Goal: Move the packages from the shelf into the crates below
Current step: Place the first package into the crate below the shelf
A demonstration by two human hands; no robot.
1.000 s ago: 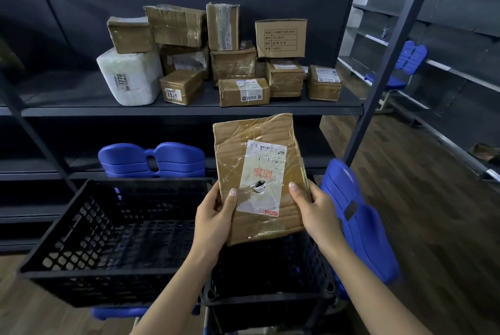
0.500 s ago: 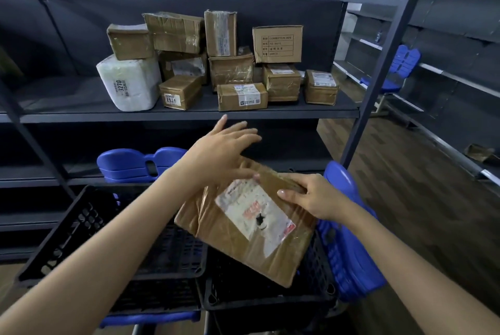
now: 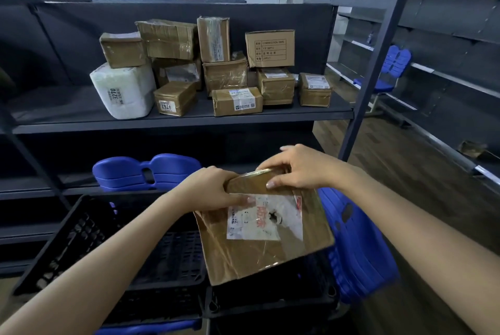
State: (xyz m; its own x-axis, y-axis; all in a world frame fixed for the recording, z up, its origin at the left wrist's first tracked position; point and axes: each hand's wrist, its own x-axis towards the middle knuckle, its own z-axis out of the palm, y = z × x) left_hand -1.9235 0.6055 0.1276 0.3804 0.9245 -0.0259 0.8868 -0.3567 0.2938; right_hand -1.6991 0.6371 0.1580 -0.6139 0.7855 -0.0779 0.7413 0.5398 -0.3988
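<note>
Clearly, one box reads "CORRECTION TAPE"; the gripped package bears red characters.

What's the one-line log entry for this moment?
left hand: grips package far edge | right hand: grips same edge | package: tilted, above right crate, not released | shelf: more packages waiting
</note>
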